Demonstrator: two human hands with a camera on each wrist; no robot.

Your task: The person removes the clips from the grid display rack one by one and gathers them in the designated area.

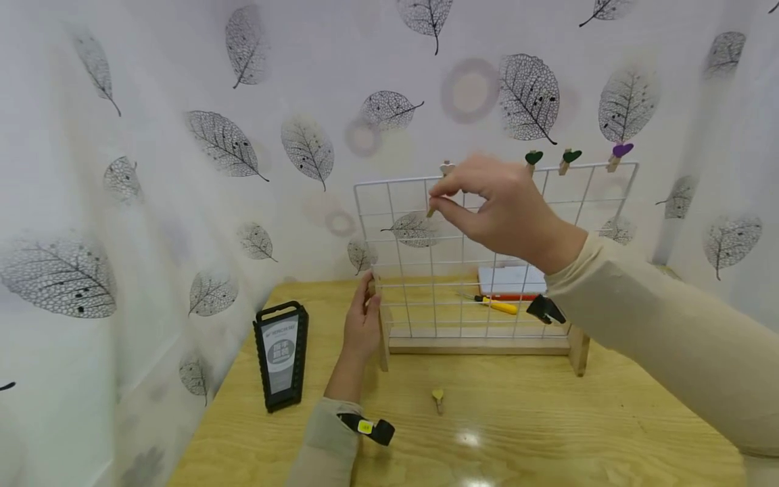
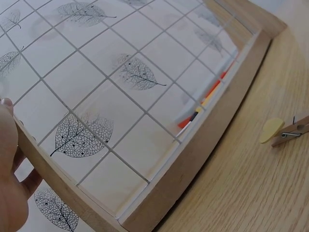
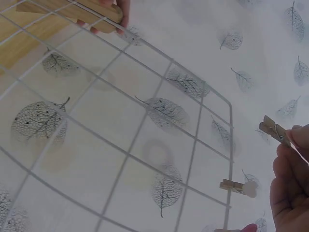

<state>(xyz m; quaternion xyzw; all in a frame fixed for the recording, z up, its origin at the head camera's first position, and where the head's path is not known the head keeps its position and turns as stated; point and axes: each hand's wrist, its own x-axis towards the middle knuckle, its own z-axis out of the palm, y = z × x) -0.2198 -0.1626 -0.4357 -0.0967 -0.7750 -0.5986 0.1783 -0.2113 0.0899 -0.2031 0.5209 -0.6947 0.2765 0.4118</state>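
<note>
My right hand [image 1: 502, 199] pinches a small wooden clothespin [image 3: 274, 129] between thumb and fingertips, near the top left of a white wire grid [image 1: 431, 264]. In the right wrist view the clothespin is apart from the wire, and its gripped end is covered by my fingers. My left hand [image 1: 363, 325] holds the wooden left side post [image 1: 383, 338] of the grid's stand. A clothespin with a white heart [image 1: 447, 168] sits on the top wire, just left of my right hand. Farther right along it are clothespins with green hearts [image 1: 570, 157] and a purple heart [image 1: 622, 150].
A clothespin with a yellow heart [image 1: 438, 399] lies on the wooden table [image 1: 499, 419] in front of the stand. Behind the grid are a yellow-handled screwdriver [image 1: 502, 307] and a white and red box [image 1: 511, 281]. A black-framed case [image 1: 282, 357] lies at left. Leaf-patterned curtain [image 1: 152, 237] surrounds the table.
</note>
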